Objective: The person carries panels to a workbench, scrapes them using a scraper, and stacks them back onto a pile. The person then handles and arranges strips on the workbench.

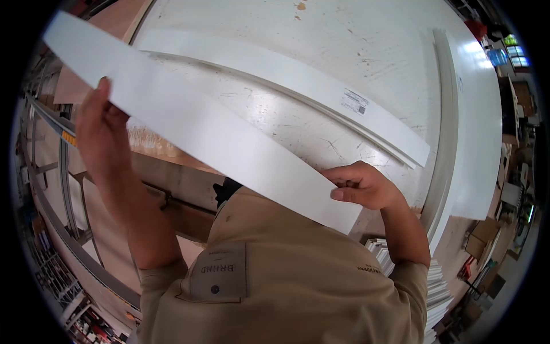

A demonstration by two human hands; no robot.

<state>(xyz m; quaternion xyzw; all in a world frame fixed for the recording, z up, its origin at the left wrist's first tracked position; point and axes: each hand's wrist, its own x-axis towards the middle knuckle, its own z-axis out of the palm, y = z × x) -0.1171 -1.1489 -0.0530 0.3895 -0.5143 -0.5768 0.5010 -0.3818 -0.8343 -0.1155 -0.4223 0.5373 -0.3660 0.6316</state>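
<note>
A long white board [212, 129] slants across the view in front of my body, from the upper left down to the lower right. My left hand [104, 132] grips its lower edge near the far left end, the thumb up against the edge. At the right end, my right hand [364, 186] pinches the board's upper edge between thumb and fingers. Beyond it, a second white board [303, 80] with a printed label [355, 102] lies on the scratched white worktable [384, 34].
Long white strips [444, 126] and a wide white panel [478, 132] lie along the table's right side. A stack of white strips [438, 292] stands at the lower right. Metal rails [66, 189] run along the left. Boxes [482, 236] sit at the far right.
</note>
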